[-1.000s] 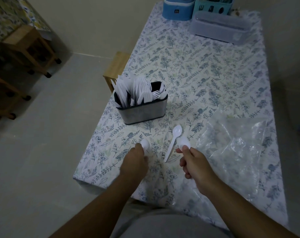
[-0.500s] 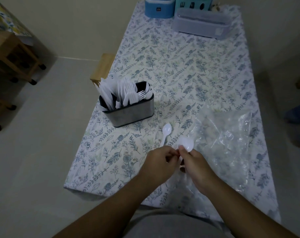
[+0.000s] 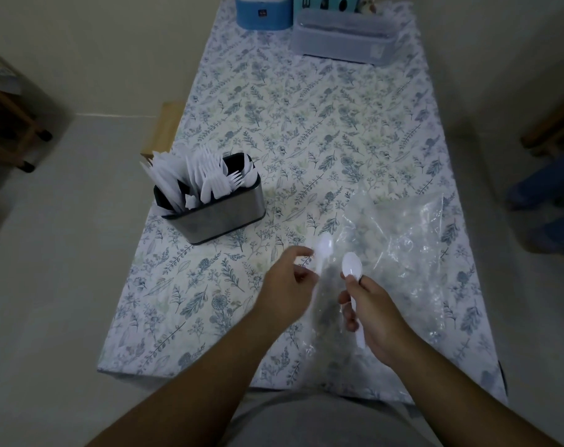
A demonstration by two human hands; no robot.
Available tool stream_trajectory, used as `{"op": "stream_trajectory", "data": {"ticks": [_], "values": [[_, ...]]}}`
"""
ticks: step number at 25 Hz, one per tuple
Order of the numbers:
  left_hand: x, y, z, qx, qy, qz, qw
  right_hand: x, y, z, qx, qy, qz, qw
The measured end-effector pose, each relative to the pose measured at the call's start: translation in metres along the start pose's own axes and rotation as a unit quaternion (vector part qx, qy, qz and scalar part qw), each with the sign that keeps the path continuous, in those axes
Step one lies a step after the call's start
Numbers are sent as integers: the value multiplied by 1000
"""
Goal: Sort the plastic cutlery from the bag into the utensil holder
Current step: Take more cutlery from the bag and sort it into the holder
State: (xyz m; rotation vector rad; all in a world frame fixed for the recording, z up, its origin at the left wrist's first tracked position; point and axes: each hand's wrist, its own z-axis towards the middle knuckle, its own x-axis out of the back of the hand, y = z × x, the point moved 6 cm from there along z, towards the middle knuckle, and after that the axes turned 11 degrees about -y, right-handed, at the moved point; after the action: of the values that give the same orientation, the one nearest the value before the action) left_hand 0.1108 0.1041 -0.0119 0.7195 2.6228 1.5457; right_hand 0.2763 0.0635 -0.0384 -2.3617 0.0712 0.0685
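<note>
— Dim room, pale floor, and what is on the tabletop [image 3: 306, 124]?

— A leaf-print cloth covers it. At about ten o'clock from the hands stands the utensil holder [image 3: 222, 214], a metal-sided box with a dark inside, full of white plastic knives, forks and spoons standing upright. At about two o'clock from the hands the clear plastic bag [image 3: 412, 253] lies crumpled and flat on the cloth.

— And the hands?

— The right hand [image 3: 374, 314] holds a white spoon [image 3: 351, 271]: thumb and fingers curl round the handle, the bowl points to twelve o'clock and the handle end sticks out below the palm. The left hand [image 3: 287, 285] is just beside it at nine o'clock, its fingers curled at the handle of a second spoon [image 3: 324, 250], whose bowl also points to twelve. That spoon is blurred, so I cannot tell whether the fingers grip it or only touch it, nor whether it lies on the cloth.

— Anything farther off?

— At twelve o'clock, at the far end, sit a blue container [image 3: 262, 11], a teal one [image 3: 327, 1] and a grey lidded box [image 3: 345, 40]. Wooden furniture [image 3: 6, 124] stands on the floor at nine o'clock.
</note>
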Motion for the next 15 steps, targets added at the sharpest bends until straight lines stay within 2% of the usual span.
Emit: {"op": "stream_trajectory", "data": {"ticks": [3,7,10,12,15], "values": [[-25,1,-12,-24,-46,-14,999,-11,0,2,-14,-29,20,999],[-22,14,-17,-68,-27,54,996,-23,-10,0,-3,-60,97,993],[-11,27,-27,-132,-18,46,990,-41,-20,-1,14,-117,153,981],[-2,28,-28,-147,3,48,988,-51,-29,-5,30,-151,136,979],[29,31,-33,-93,88,58,990,-67,-48,-12,72,-172,86,979]]}}
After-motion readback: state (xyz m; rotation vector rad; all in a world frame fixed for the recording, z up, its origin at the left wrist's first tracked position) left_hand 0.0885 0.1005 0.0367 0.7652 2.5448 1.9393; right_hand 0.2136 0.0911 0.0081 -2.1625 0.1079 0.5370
